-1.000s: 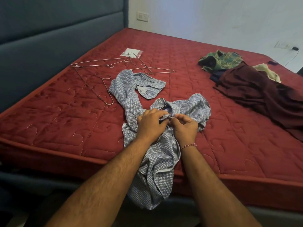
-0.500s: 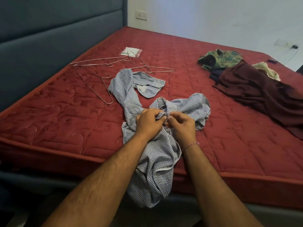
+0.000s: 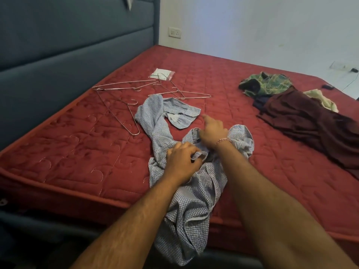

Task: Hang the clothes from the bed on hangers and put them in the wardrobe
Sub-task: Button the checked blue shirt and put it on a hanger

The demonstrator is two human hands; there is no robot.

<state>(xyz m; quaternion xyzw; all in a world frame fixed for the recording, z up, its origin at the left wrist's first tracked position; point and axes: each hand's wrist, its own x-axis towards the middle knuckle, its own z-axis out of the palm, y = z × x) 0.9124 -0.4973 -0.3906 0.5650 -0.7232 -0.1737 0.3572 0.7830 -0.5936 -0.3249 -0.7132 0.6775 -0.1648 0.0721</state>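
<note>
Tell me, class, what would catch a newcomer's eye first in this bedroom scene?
Probably the blue checked shirt, crumpled at the near edge of the red mattress and hanging over it, with the left hand gripping its fabric and the right hand reaching forward above it. Next, the bare wire hangers lying beyond the shirt to the left, and the maroon garment heaped with other clothes on the right.

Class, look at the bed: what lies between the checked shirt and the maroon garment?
In the head view, only bare red mattress lies between the checked shirt and the maroon garment; nothing rests on that stretch.
</note>
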